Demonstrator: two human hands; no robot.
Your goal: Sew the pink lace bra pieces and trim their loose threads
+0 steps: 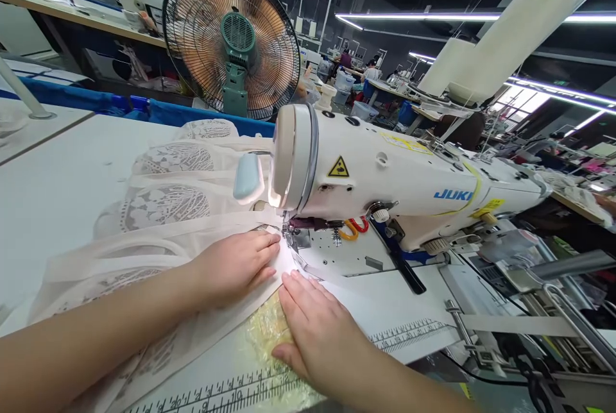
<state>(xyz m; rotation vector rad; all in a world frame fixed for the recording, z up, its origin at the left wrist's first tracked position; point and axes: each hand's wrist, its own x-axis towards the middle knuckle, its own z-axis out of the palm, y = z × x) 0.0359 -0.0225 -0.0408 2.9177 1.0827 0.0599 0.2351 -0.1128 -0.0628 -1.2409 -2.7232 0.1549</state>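
Note:
A white JUKI sewing machine [385,176] stands on the table, its needle and presser foot [292,235] over cream fabric [202,233] with lace panels. My left hand [235,263] lies flat on the fabric just left of the presser foot, fingers stretched toward it. Nearer to me, my right hand [320,329] presses flat on the fabric edge, fingers together and pointing at the needle. Neither hand grips anything. The fabric trails away to the left in a loose heap.
A green-hubbed table fan [232,38] stands behind the fabric. Two large thread cones [510,34] rise above the machine at right. A printed ruler [240,394] runs along the table's near edge. Other workstations and people sit far back.

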